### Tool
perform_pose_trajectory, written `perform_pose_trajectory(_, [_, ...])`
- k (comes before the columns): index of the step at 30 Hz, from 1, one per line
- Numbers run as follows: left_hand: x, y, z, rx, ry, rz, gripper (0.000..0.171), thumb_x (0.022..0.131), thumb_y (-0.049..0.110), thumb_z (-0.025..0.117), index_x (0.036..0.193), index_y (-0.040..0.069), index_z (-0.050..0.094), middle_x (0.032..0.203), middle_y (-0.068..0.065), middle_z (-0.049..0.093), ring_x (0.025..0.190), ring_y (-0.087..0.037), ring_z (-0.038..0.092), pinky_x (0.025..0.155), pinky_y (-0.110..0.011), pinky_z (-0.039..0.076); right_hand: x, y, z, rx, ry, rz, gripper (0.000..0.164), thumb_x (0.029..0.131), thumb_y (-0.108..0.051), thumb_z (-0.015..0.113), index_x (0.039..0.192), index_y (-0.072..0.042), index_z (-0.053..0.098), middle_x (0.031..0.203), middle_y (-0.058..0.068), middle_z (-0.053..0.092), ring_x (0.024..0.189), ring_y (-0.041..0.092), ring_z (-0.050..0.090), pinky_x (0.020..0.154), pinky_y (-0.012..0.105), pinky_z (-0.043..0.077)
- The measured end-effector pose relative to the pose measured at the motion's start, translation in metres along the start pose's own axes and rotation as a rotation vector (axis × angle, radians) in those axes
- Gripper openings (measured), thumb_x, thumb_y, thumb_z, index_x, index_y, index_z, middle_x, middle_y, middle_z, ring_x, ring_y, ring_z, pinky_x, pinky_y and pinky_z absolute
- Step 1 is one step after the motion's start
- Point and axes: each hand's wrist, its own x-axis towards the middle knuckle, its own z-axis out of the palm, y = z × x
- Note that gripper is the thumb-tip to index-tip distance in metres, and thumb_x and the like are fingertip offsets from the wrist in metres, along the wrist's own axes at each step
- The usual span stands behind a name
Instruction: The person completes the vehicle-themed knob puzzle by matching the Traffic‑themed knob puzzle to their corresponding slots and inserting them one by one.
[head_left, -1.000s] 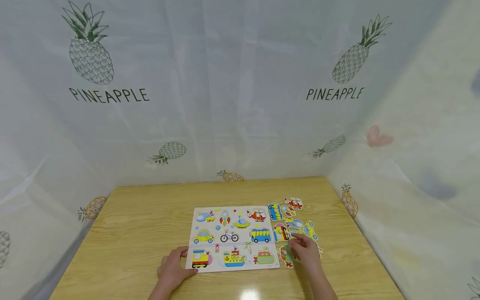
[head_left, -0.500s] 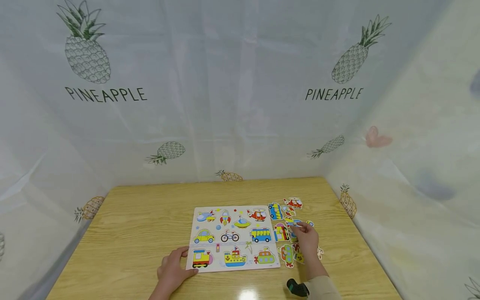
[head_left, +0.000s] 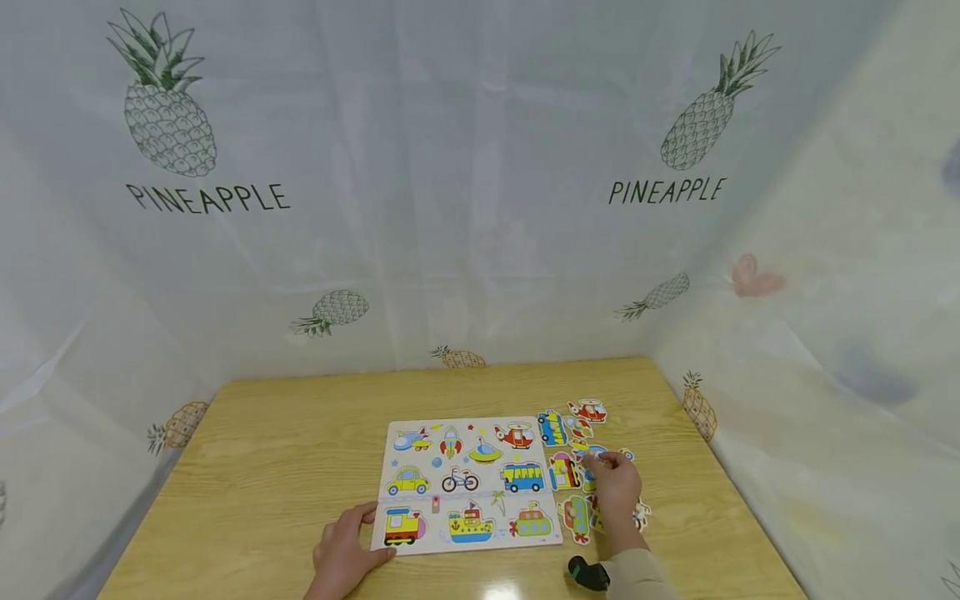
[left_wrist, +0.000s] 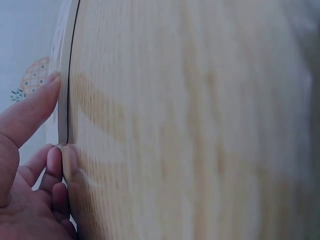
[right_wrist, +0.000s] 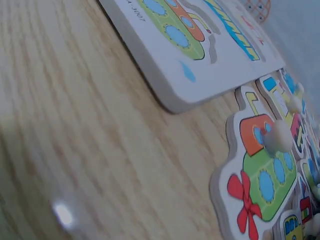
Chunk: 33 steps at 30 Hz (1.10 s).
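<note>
A wooden puzzle board (head_left: 480, 467) printed with vehicles lies flat on the table. My left hand (head_left: 347, 546) grips its near left corner, with thumb (left_wrist: 37, 107) and fingers on the edges in the left wrist view. To the right of the board, my right hand (head_left: 618, 492) pinches an airplane puzzle piece (head_left: 581, 447), thumb and index finger together at its knob. The hand partly covers that piece and the ones under it. Nearest the board's right edge are a submarine piece (right_wrist: 267, 175), a train piece (head_left: 562, 472) and a bus piece (head_left: 552, 427).
A helicopter piece (head_left: 588, 410) and a rocket piece (head_left: 578, 427) lie at the back of the pile. A ship piece (right_wrist: 292, 230) is by the submarine. A black object (head_left: 587, 573) sits at the right sleeve. Pineapple-print curtains (head_left: 465, 250) enclose the wooden table (head_left: 262, 467).
My right hand has moved up and away from near the submarine piece to the airplane piece, its sleeve coming into view. The left hand stays at the board's corner.
</note>
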Motion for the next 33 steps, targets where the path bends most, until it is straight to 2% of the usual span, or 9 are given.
perform_pose_trajectory(3, [-0.002,0.0,0.0,-0.007,-0.002,0.001,0.085,0.06,0.037,0.092,0.131,0.008,0.056,0.111,-0.001,0.058,0.106,-0.034,0.045,0.08,-0.053,0.03,-0.001,0.003,0.003,-0.028,0.006,-0.022,0.035,0.087,-0.027,0.075,0.106,0.001,0.066,0.082,0.009,0.051,0.07,0.022,0.046,0.058,0.034,0.035])
perform_pose_trajectory(7, [-0.004,0.001,0.0,-0.019,-0.005,-0.003,0.085,0.06,0.037,0.092,0.131,0.008,0.056,0.11,0.0,0.059,0.107,-0.035,0.044,0.079,-0.053,0.029,-0.003,0.005,0.009,-0.104,0.061,-0.054,0.035,0.086,-0.027,0.076,0.108,0.0,0.07,0.081,0.009,0.053,0.068,0.023,0.046,0.056,0.035,0.033])
perform_pose_trajectory(12, [-0.005,0.0,0.001,-0.009,-0.004,-0.002,0.085,0.06,0.037,0.092,0.131,0.009,0.056,0.111,0.0,0.06,0.107,-0.034,0.045,0.079,-0.053,0.03,-0.005,0.005,0.013,-0.171,0.112,-0.054,0.032,0.085,-0.027,0.076,0.106,-0.003,0.073,0.083,0.009,0.056,0.07,0.024,0.049,0.057,0.037,0.033])
perform_pose_trajectory(19, [-0.005,-0.001,0.001,-0.01,-0.01,0.002,0.085,0.061,0.039,0.091,0.132,0.009,0.055,0.111,0.001,0.058,0.109,-0.034,0.044,0.08,-0.054,0.03,-0.008,0.002,0.014,-0.139,0.12,-0.043,0.028,0.089,-0.026,0.073,0.105,-0.003,0.073,0.089,0.011,0.056,0.073,0.025,0.051,0.058,0.037,0.035])
perform_pose_trajectory(26, [-0.003,0.001,0.0,-0.012,-0.009,0.001,0.086,0.061,0.039,0.091,0.133,0.008,0.055,0.113,-0.002,0.058,0.108,-0.035,0.044,0.081,-0.054,0.029,-0.006,0.003,0.016,-0.049,0.197,-0.075,0.028,0.091,-0.025,0.071,0.107,-0.002,0.073,0.095,0.011,0.059,0.081,0.026,0.056,0.064,0.038,0.039])
perform_pose_trajectory(33, [0.0,0.001,0.0,-0.003,-0.002,0.005,0.084,0.062,0.037,0.091,0.132,0.008,0.055,0.112,-0.002,0.057,0.108,-0.035,0.044,0.079,-0.052,0.03,-0.005,0.007,0.019,-0.06,0.176,-0.102,0.027,0.093,-0.025,0.068,0.109,-0.004,0.072,0.096,0.009,0.058,0.085,0.026,0.058,0.066,0.039,0.041])
